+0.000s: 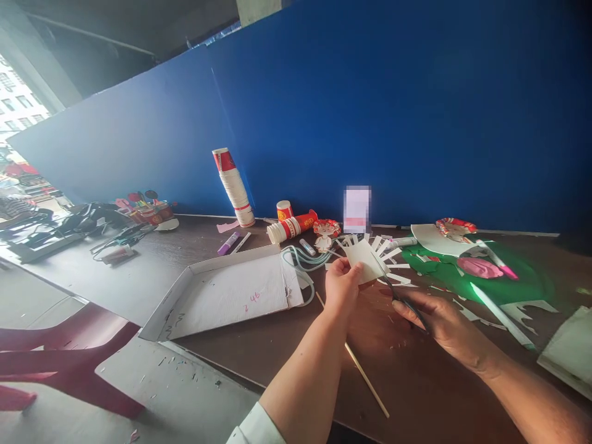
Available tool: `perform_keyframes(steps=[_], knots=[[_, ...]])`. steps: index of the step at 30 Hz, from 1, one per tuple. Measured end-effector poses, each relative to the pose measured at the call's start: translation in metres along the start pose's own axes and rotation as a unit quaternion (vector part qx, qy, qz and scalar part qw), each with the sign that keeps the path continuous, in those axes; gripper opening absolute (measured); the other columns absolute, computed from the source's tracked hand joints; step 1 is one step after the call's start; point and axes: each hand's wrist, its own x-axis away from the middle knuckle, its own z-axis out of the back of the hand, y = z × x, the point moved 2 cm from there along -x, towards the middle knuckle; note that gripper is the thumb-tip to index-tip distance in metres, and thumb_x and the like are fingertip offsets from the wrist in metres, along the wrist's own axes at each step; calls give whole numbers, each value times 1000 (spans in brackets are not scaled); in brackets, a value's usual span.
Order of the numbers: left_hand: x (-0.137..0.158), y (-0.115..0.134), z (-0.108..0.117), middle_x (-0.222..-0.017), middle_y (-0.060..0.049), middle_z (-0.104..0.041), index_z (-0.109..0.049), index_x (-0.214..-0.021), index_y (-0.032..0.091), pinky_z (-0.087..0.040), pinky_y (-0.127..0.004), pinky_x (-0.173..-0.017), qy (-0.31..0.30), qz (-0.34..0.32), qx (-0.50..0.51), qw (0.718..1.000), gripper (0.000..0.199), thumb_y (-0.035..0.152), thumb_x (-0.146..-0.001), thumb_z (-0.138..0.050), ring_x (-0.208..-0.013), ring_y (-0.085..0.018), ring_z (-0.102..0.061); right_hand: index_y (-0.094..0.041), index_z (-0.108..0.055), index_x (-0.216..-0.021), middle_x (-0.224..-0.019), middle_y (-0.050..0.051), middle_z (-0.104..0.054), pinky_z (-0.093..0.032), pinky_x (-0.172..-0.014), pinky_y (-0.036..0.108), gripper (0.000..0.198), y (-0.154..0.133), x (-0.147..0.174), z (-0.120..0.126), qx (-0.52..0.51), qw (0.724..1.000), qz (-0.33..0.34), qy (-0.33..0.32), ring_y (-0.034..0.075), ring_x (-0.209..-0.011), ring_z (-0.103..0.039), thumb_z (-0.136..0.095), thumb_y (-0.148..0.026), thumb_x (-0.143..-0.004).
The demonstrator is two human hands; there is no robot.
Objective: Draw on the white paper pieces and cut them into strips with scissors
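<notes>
Near the middle of the table, my left hand (341, 283) pinches a pale square of paper (363, 260) by its left edge. My right hand (439, 324) is closed around a pair of dark scissors (406, 302). The scissor blades point up and left and meet the right side of the paper. Behind the square, white paper strips (396, 266) fan out to the right; whether they join it I cannot tell. A thin wooden stick (367, 379) lies below my left wrist.
An open cardboard box lid (222, 302) lies to the left, with a pale cable (303, 265) beside it. Paper cups (235, 191) stand stacked against the blue partition (370, 111). Markers (504, 317) and paper scraps lie on the right. A pink chair (69, 357) stands lower left.
</notes>
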Motion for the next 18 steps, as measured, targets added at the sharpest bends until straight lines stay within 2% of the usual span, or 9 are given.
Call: perform_keyframes(steps=[5,12,14,18], knots=[[-1,-2,1,-79,0,-66,-62,-83,17,-59,-30,-69,-1,2,11,1000,32,30,-65,-85,-66,-12,-60,-26,-81,-118,-68,3,-70,-54,-66,35,59,0,0,0,1,1000,2,9,27,-74,-66,-64,-71,-82],[-3,-5,4,-83,-1,-67,-64,-85,17,-58,-30,-68,-6,-1,5,1000,32,31,-65,-86,-69,-13,-61,-27,-78,-117,-73,2,-66,-47,-61,32,56,-1,2,2,8,1000,-20,-11,22,-71,-59,-60,-69,-85],[-5,-6,4,-82,-1,-67,-64,-84,17,-57,-29,-69,-8,-6,2,1000,32,32,-65,-86,-68,-12,-60,-27,-78,-109,-71,1,-61,-43,-61,31,51,-6,3,3,12,999,-25,-20,21,-70,-54,-61,-69,-85],[-5,-6,5,-78,-1,-66,-65,-82,17,-57,-28,-69,-4,-8,-11,1000,30,31,-64,-85,-66,-12,-58,-24,-71,-78,-66,-1,-50,-35,-59,30,45,-18,5,4,19,999,-18,-38,17,-65,-44,-62,-68,-85]])
